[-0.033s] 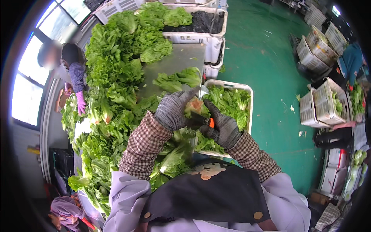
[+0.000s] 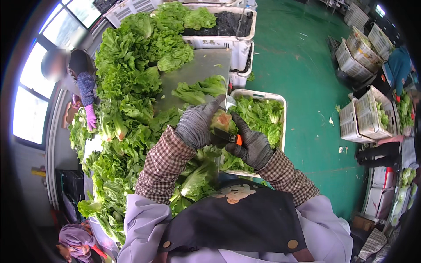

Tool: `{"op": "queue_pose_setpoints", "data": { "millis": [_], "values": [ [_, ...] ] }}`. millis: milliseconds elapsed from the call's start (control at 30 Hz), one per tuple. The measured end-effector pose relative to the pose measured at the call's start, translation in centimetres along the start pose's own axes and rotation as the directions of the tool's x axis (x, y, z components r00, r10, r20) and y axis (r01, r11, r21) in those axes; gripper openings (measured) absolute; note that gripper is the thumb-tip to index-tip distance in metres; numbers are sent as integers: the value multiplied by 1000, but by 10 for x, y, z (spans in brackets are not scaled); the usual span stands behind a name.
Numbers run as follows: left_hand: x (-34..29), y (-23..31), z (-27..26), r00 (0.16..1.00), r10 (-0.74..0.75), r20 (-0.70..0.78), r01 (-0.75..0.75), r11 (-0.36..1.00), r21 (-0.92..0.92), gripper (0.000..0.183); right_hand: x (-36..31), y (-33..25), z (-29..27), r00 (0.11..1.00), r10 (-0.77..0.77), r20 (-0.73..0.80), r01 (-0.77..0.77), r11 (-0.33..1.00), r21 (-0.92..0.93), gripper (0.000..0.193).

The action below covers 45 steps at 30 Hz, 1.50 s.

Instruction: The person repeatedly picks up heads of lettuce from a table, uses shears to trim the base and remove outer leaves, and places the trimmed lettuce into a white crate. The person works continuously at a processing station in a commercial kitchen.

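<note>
My left hand [image 2: 195,125], in a grey knit glove, is closed around a head of lettuce [image 2: 221,119]. The lettuce's browned stem end faces my right hand. My right hand [image 2: 254,145], gloved in the same grey, grips a knife [image 2: 224,135] with a dark blade and an orange part on its handle. The blade lies right by the stem end; whether it touches cannot be made out. Under my hands is the edge of a metal table [image 2: 197,61], with loose lettuce leaves [image 2: 199,89] just beyond. A white crate [image 2: 284,118] of lettuce stands beside my right hand.
A big heap of lettuce [image 2: 127,79] covers the table's left side. White crates [image 2: 215,43], one lined with black plastic, line the far side. Across the table, a person's pink-gloved hand [image 2: 90,117] touches the heap. More crates [image 2: 370,111] and people are on the green floor [image 2: 302,79] at right.
</note>
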State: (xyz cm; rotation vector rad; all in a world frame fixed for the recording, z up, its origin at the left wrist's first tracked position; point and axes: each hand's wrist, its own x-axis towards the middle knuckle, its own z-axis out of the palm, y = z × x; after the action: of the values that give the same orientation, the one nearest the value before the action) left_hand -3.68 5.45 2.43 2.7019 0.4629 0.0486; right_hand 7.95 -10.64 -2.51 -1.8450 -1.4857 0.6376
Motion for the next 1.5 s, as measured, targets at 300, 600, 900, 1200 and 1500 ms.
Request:
{"op": "queue_pose_setpoints", "data": {
  "millis": [300,600,900,1200,1500],
  "values": [
    [7,26,-22,976,-51,214,47,999,28,116,-5,4,-5,1000,7,-5,-6,997,81,73],
    [37,40,2,957,-243,158,227,967,112,121,2,100,26,711,555,431,-668,342,661,52],
    [76,-15,76,992,-106,68,125,767,-629,88,-3,75,9,948,257,-186,-36,671,741,65],
    [64,-9,58,860,138,491,428,328,-842,82,-19,85,-5,892,450,-36,41,-1,999,23],
    [58,-57,96,885,156,440,415,165,-894,66,-16,113,-33,776,623,-99,-455,660,597,42]
  ]
}}
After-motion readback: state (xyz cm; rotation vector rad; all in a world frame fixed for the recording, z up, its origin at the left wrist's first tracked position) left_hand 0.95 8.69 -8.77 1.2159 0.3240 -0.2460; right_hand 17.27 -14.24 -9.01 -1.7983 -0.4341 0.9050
